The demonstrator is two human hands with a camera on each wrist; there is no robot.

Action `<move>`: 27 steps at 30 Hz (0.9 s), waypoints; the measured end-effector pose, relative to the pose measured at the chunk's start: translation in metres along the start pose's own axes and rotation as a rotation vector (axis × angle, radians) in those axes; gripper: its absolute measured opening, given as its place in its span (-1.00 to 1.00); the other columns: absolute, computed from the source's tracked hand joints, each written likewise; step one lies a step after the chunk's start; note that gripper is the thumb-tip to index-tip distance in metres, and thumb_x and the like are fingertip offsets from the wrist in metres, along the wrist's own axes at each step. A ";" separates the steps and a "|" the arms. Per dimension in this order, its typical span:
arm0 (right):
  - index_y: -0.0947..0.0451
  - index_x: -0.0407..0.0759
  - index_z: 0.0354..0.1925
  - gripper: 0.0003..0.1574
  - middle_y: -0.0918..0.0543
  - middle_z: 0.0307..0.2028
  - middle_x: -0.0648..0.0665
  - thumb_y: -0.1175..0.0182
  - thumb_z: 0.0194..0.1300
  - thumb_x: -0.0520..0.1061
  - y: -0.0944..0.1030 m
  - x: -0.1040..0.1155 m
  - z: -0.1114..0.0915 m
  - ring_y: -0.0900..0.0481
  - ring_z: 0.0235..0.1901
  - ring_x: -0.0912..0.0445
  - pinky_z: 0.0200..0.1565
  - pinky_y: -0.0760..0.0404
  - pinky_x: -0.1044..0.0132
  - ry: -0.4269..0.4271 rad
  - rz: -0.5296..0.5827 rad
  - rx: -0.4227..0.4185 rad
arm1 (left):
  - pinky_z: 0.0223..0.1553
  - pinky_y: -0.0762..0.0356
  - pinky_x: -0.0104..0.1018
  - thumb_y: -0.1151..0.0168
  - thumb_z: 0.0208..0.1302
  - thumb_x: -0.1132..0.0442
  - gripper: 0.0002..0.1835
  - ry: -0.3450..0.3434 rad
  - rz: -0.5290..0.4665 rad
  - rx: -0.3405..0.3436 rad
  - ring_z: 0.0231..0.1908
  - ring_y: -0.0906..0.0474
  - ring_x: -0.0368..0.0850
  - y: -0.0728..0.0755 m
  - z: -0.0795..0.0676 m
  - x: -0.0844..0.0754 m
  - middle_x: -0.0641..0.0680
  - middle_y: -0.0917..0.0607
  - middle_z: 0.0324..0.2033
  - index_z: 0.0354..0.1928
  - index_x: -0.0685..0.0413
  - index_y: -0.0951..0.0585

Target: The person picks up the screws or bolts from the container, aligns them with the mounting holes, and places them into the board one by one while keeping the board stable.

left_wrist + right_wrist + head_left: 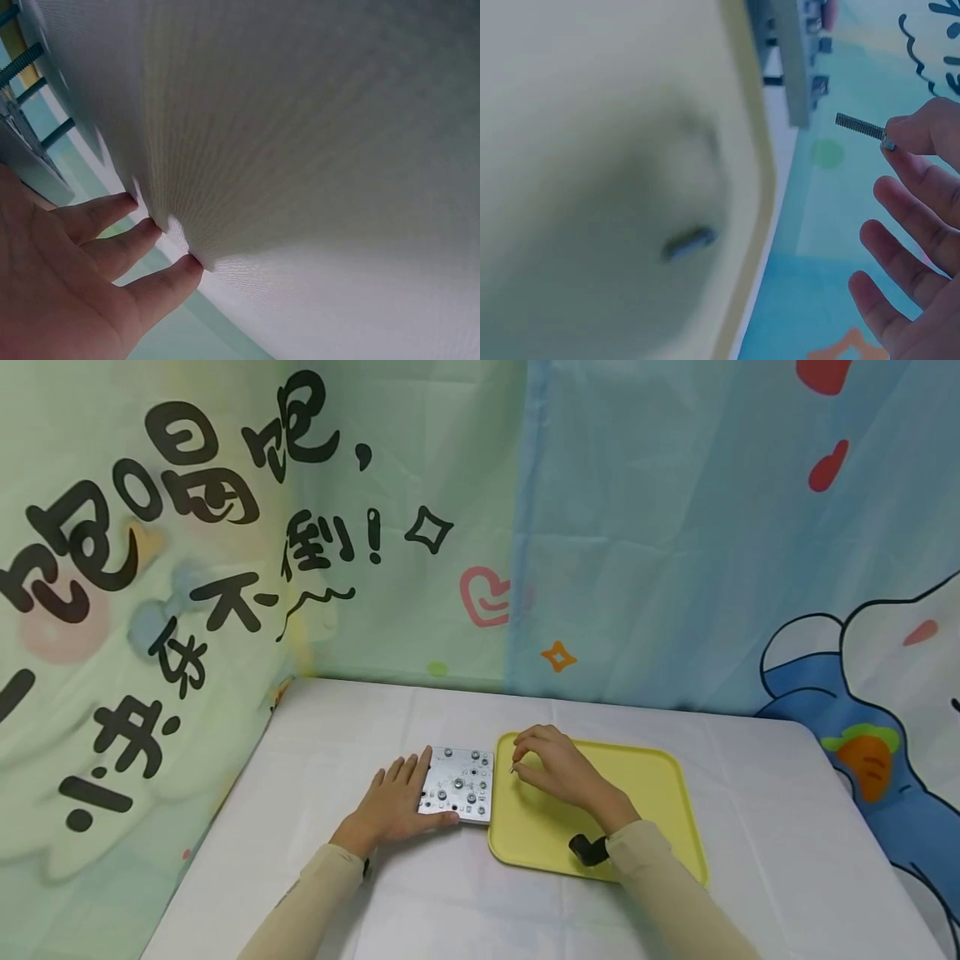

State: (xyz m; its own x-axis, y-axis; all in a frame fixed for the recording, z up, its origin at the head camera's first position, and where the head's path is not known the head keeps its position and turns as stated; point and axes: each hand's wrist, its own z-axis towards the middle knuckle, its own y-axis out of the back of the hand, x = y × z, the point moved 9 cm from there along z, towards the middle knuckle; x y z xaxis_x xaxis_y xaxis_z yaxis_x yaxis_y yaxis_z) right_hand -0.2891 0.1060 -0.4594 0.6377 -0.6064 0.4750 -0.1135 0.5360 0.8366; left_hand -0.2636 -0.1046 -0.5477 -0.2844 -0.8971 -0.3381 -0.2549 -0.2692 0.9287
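Note:
A silvery metal plate point(467, 777) with several screw heads on its top lies left of the yellow tray point(660, 768). My left hand point(393, 802) is at the plate's left side, thumb along the near edge and forefinger along the left edge. Its other fingers reach straight to the white cloth point(337, 225). Threaded shanks point(21, 64) stick out under the plate in the left wrist view. Over the tray's left part, my right hand point(558, 764) pinches a screw point(859, 126) by its head between thumb and forefinger, the threaded shank pointing away from the hand.
In the right wrist view a blurred screw point(690, 244) lies in the tray. The tray's raised rim point(492, 827) runs close beside the plate. A white cloth covers the table, and printed curtains point(637, 527) hang behind it and at its left.

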 end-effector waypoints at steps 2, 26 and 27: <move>-0.63 -0.10 -0.31 -0.93 -0.62 -0.03 -0.20 -0.36 0.27 -0.22 -0.002 0.006 0.007 -0.50 0.04 -0.13 0.11 -0.45 -0.11 0.012 -0.005 0.002 | 0.38 -0.04 0.24 0.02 0.07 -0.67 0.30 0.000 0.002 -0.002 0.46 -0.06 0.28 0.001 0.000 0.000 0.29 -0.17 0.49 0.61 0.08 0.12; -0.66 -0.10 -0.31 -0.95 -0.63 -0.04 -0.11 -0.32 0.32 -0.16 -0.040 0.022 0.043 -0.53 0.01 -0.05 0.12 -0.49 0.00 0.002 -0.060 0.101 | 0.38 -0.05 0.24 0.04 0.08 -0.67 0.29 0.005 0.007 0.003 0.45 -0.07 0.28 0.003 0.000 0.000 0.29 -0.18 0.48 0.61 0.07 0.10; -0.66 -0.11 -0.31 -0.95 -0.63 -0.03 -0.11 -0.32 0.32 -0.16 -0.041 0.021 0.044 -0.53 0.01 -0.05 0.12 -0.49 0.00 0.001 -0.061 0.104 | 0.38 -0.05 0.24 0.04 0.08 -0.67 0.29 0.005 0.008 0.004 0.45 -0.07 0.28 0.004 0.000 0.000 0.29 -0.18 0.48 0.61 0.07 0.10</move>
State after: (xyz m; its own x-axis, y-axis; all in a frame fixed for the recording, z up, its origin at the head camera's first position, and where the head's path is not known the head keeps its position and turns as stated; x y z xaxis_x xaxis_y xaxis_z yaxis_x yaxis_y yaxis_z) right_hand -0.3042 0.0457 -0.4714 0.6462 -0.6359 0.4220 -0.1529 0.4338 0.8879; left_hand -0.2649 -0.1055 -0.5446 -0.2822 -0.9008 -0.3300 -0.2560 -0.2608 0.9308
